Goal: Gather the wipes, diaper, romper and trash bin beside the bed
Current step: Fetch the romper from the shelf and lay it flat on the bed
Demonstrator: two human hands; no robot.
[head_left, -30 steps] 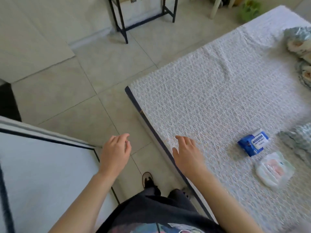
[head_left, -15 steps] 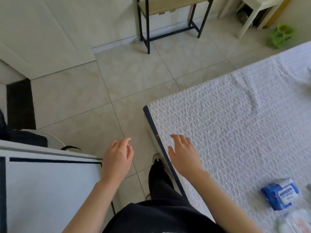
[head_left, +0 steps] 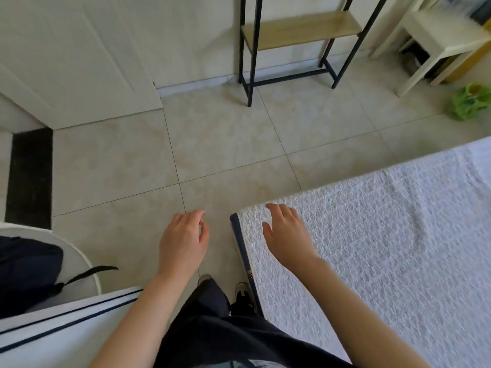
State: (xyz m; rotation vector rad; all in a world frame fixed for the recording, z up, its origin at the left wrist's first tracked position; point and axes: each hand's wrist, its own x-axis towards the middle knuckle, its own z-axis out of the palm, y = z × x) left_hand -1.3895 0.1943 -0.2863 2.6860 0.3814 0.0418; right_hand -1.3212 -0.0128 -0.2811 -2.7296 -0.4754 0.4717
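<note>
Tiled floor (head_left: 218,144) fills most of the view. Bed (head_left: 385,235), under a white textured cover, occupies the right side, its dark-edged corner pointing toward the person. A black-framed shelf unit (head_left: 300,30) stands against the far wall; a green item (head_left: 469,100) (blurred, identity unclear) lies on the floor beyond the bed. Wipes, diaper, romper and trash bin: none visible. Left hand (head_left: 182,243) hangs over the floor, fingers loosely curled, holding nothing. Right hand (head_left: 288,235) hovers above the bed corner, palm down, fingers spread, holding nothing.
</note>
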